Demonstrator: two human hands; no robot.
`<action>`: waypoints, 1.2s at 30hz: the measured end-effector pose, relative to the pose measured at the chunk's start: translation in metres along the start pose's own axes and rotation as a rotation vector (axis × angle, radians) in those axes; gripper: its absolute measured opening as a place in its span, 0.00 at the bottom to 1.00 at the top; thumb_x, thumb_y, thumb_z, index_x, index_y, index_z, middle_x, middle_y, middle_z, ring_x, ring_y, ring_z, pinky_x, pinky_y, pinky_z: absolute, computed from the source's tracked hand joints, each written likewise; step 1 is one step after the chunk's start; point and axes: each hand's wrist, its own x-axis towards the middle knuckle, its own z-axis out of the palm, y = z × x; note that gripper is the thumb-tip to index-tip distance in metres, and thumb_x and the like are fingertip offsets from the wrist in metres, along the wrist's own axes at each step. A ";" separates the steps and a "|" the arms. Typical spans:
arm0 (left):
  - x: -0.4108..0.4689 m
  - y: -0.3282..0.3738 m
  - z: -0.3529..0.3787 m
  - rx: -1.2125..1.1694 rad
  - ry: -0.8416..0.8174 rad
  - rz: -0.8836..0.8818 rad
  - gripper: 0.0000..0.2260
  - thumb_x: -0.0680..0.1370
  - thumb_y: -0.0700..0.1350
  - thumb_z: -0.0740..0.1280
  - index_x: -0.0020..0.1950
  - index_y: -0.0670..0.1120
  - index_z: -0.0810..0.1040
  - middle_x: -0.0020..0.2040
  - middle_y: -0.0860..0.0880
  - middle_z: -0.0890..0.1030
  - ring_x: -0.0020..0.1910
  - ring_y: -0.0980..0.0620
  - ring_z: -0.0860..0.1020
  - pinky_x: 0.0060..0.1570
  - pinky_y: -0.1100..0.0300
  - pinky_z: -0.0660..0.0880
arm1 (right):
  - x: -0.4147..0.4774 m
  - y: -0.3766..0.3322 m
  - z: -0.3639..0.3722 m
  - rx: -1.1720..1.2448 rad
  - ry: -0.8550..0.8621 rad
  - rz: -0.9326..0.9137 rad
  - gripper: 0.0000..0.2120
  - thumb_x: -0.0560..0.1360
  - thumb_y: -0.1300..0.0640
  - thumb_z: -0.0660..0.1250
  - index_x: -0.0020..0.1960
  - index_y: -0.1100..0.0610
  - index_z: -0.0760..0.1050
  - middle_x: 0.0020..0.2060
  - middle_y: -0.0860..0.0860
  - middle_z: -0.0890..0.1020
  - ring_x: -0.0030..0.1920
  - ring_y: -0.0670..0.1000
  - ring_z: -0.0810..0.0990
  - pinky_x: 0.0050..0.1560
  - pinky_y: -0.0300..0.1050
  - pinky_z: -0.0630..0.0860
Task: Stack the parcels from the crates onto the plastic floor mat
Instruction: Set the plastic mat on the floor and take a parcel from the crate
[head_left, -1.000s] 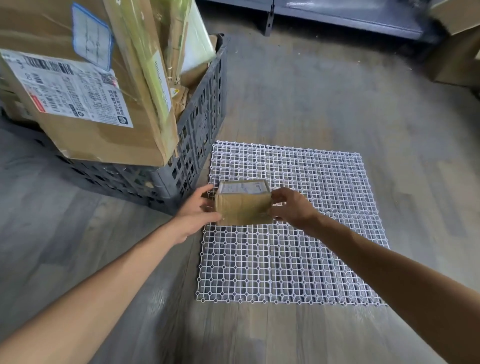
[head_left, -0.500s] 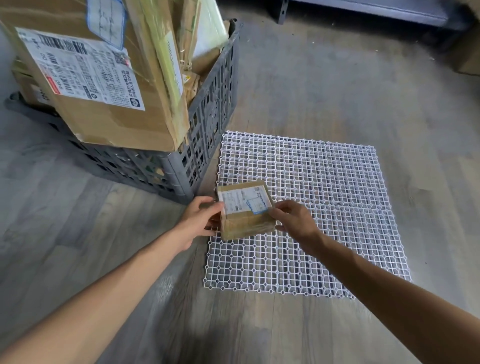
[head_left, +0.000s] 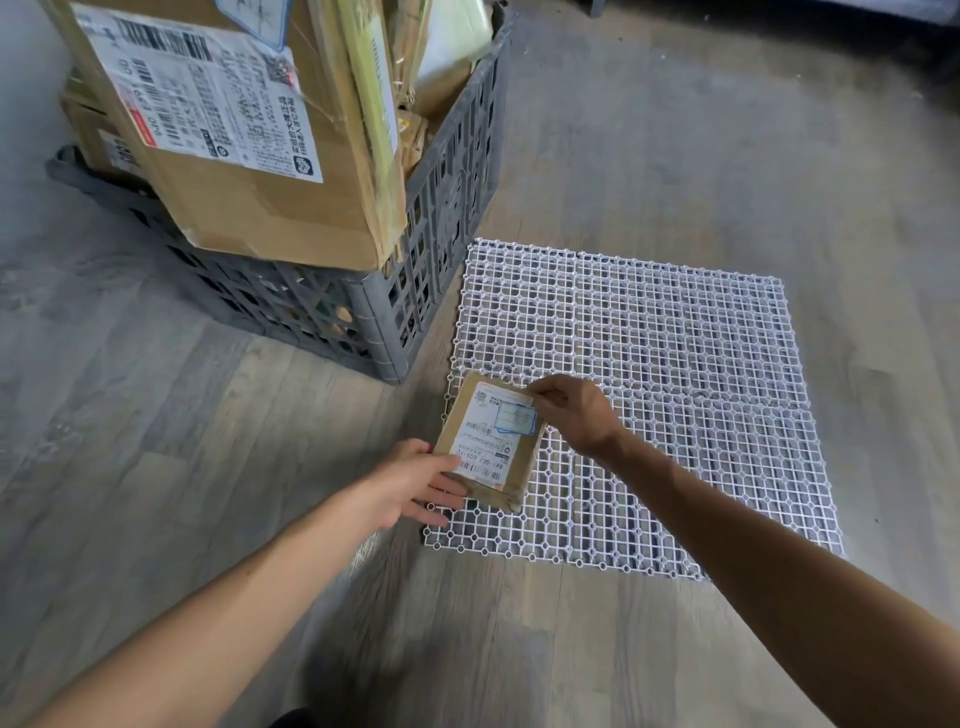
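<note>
Small parcel (head_left: 488, 441): brown cardboard, white shipping label facing up, lying over the near left part of the white plastic floor mat (head_left: 675, 338), skewed against the grid; whether it is resting fully on it cannot be told.
Left hand (head_left: 415, 483): gripping the parcel's near left corner, thumb lying on the label, fingers (head_left: 444, 491) reaching along the lower edge.
Right hand (head_left: 576, 415): pinching the far right corner with curled fingers.
Grey crate (head_left: 447, 208): standing on the wooden floor (head_left: 156, 441) just beside the mat's far left corner, carrying a large labelled carton (head_left: 234, 156) and further packages rising above its rim.
</note>
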 end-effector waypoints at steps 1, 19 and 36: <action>-0.002 -0.005 0.000 -0.014 -0.003 -0.017 0.12 0.79 0.43 0.70 0.59 0.42 0.72 0.47 0.38 0.85 0.45 0.42 0.85 0.42 0.42 0.83 | -0.002 0.003 0.001 0.031 0.000 0.001 0.10 0.78 0.60 0.66 0.58 0.60 0.80 0.52 0.52 0.84 0.53 0.51 0.83 0.53 0.47 0.82; -0.017 -0.046 0.008 -0.088 0.051 -0.066 0.12 0.76 0.41 0.73 0.56 0.43 0.74 0.43 0.41 0.86 0.44 0.42 0.86 0.46 0.41 0.82 | -0.013 0.018 0.024 0.110 -0.093 -0.031 0.11 0.78 0.64 0.66 0.60 0.61 0.78 0.55 0.52 0.82 0.56 0.48 0.81 0.53 0.34 0.77; -0.030 -0.049 0.012 -0.028 0.045 -0.055 0.06 0.77 0.43 0.72 0.50 0.45 0.76 0.40 0.42 0.86 0.44 0.41 0.85 0.49 0.40 0.81 | -0.016 0.022 0.032 0.101 -0.118 -0.053 0.13 0.76 0.64 0.67 0.61 0.61 0.78 0.56 0.52 0.82 0.56 0.48 0.81 0.55 0.36 0.78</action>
